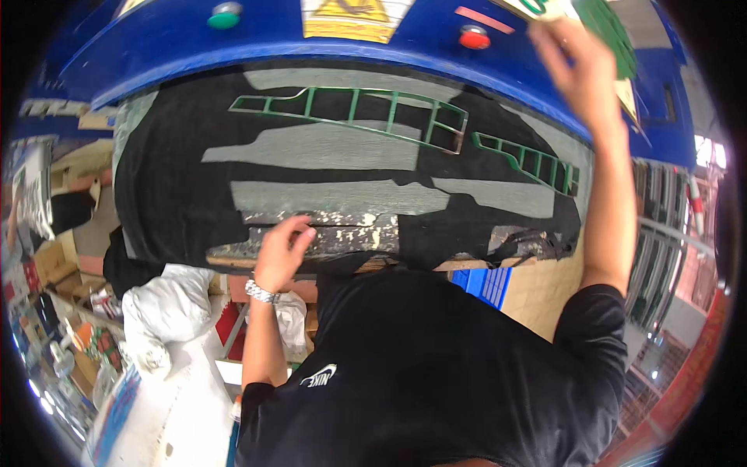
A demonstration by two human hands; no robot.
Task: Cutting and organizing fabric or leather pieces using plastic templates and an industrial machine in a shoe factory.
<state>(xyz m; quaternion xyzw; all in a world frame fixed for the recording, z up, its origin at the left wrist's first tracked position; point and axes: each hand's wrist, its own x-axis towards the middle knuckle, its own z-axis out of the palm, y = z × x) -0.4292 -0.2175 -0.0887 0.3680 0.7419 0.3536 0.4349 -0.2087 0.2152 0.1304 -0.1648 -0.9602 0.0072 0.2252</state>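
Observation:
My left hand, with a metal watch on its wrist, hovers at the near edge of the worktop. Its fingers are loosely bent and apart, holding nothing. My right hand is raised at the far right, beside green pieces on the blue machine; some of its fingers are hidden, those showing are apart. Black sheet material with large cut-out gaps covers the grey board. On it lie a long green cutting die and a shorter green cutting die, both open frames with crossbars.
The blue machine front spans the far side, bearing a green button, a red button and a yellow warning label. Worn board edging runs along the near side. A white wrapped bundle sits lower left; a blue crate is below.

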